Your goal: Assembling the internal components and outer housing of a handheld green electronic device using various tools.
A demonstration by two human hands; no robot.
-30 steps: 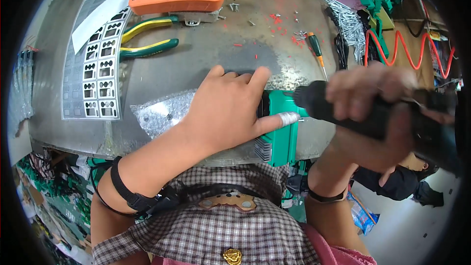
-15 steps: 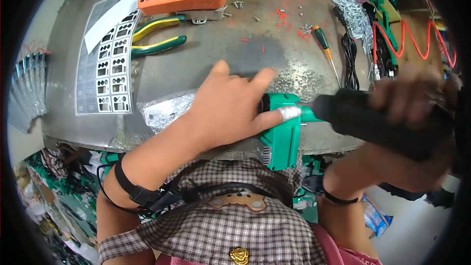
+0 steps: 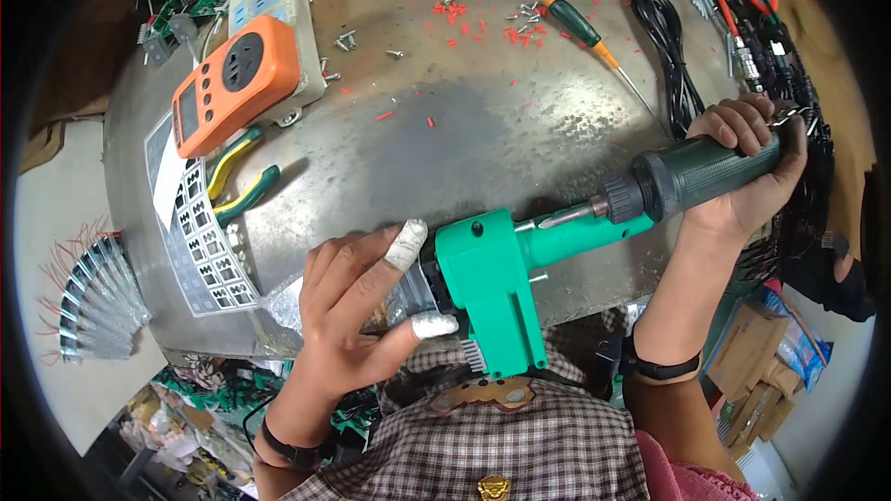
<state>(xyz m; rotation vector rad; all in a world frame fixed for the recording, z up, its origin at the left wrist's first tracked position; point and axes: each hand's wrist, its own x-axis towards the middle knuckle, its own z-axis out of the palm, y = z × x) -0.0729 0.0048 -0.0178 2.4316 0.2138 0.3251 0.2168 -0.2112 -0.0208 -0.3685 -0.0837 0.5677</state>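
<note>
A green plastic tool body (image 3: 492,292) lies across the table's near edge, its green arm reaching right and a silver pin or screw jutting from its side. My left hand (image 3: 357,301) is around its black and clear left end, thumb below and index finger above, both tips wrapped in white tape. The thumb tip lies against the end; whether the index finger touches is hard to tell. My right hand (image 3: 742,162) grips a dark power screwdriver (image 3: 710,176) with a metal hanging loop. Its bit points left, lying over the green arm close to the body.
An orange meter (image 3: 237,83) rests on a power strip (image 3: 302,32) at the far left. Green-yellow pliers (image 3: 243,184) lie on a printed label sheet (image 3: 215,264). Loose screws and red bits (image 3: 450,11), a small screwdriver (image 3: 589,32) and a black cable (image 3: 664,56) lie beyond.
My left hand has drawn back left from over the green body to its left end. The power screwdriver remains in my right hand. The whole view has shifted and turned.
</note>
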